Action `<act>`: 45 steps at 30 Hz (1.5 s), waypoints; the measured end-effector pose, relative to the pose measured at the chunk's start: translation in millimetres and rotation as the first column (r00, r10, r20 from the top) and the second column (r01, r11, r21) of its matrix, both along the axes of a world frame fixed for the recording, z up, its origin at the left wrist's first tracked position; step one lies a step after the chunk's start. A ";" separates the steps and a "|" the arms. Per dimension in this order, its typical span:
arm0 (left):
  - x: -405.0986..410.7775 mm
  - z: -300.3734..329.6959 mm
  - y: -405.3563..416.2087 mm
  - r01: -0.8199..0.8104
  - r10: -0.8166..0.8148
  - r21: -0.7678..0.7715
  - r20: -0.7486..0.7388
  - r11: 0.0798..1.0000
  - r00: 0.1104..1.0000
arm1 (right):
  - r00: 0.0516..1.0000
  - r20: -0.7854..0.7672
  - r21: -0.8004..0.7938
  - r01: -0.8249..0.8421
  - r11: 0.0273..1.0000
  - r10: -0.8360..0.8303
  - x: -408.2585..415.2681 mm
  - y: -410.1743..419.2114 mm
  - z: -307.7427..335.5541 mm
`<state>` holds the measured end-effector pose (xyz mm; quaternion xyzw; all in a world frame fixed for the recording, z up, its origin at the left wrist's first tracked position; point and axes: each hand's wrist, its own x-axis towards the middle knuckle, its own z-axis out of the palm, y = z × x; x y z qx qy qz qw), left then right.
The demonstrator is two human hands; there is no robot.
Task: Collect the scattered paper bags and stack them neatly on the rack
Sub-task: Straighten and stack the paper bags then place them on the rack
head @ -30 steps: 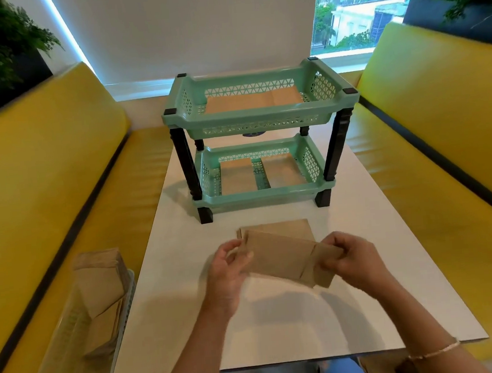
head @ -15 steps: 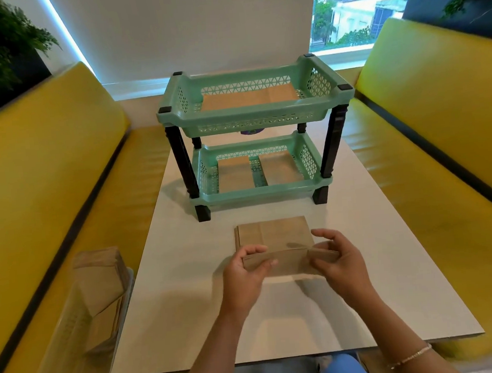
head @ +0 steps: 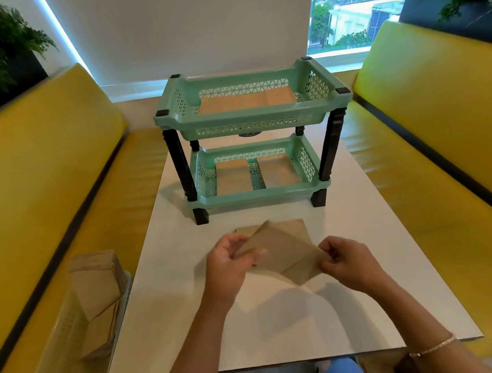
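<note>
I hold a flat brown paper bag (head: pixel 285 254) tilted above the white table (head: pixel 279 325). My left hand (head: pixel 230 261) pinches its left end and my right hand (head: pixel 344 258) pinches its right end. Beneath it another flat bag (head: pixel 296 226) lies on the table, partly hidden. The mint-green two-tier rack (head: pixel 251 124) with black legs stands further back. Flat bags lie on its top tier (head: pixel 247 101), and two bags rest side by side on the lower tier (head: pixel 255 173).
A clear plastic bin (head: pixel 73 332) with several more paper bags sits on the yellow bench seat at my left. Yellow benches flank the table on both sides. A window and plants are behind.
The bag went from folded edge-on low over the table to raised and tilted, its left end higher. Both hands moved with it.
</note>
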<state>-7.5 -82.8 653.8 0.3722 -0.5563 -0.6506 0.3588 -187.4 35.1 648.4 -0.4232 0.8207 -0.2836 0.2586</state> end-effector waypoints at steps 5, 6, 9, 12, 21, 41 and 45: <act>-21.6 18.3 14.9 0.109 -0.111 -0.109 -0.010 0.988 0.994 | 0.982 0.179 -0.099 0.081 0.992 -0.062 28.1 -13.5 -11.6; -24.8 11.8 18.8 0.119 -0.116 -0.097 0.033 0.988 0.993 | 0.970 0.221 -0.104 0.122 0.987 -0.097 34.1 -15.8 -17.8; -26.2 -17.9 26.5 0.099 -0.087 -0.077 0.152 0.992 0.985 | 0.951 0.277 -0.111 0.171 0.979 -0.135 45.0 -18.5 -35.8; -20.2 -45.9 29.9 0.078 -0.059 -0.058 0.283 0.995 0.957 | 0.958 0.260 -0.118 0.157 0.981 -0.122 51.2 -20.8 -41.9; -43.9 -23.3 -7.4 -0.137 0.269 -0.317 0.424 0.939 0.865 | 0.954 0.169 -0.258 0.285 0.923 -0.247 48.7 -70.3 -2.0; -116.2 15.0 -190.4 0.045 0.128 -0.169 0.871 0.985 0.475 | 0.967 0.175 0.072 0.173 0.982 -0.183 -9.5 -258.1 24.4; -118.8 7.9 -193.8 0.051 0.143 -0.184 0.887 0.982 0.439 | 0.978 0.153 0.082 0.132 0.988 -0.143 -11.0 -257.8 20.1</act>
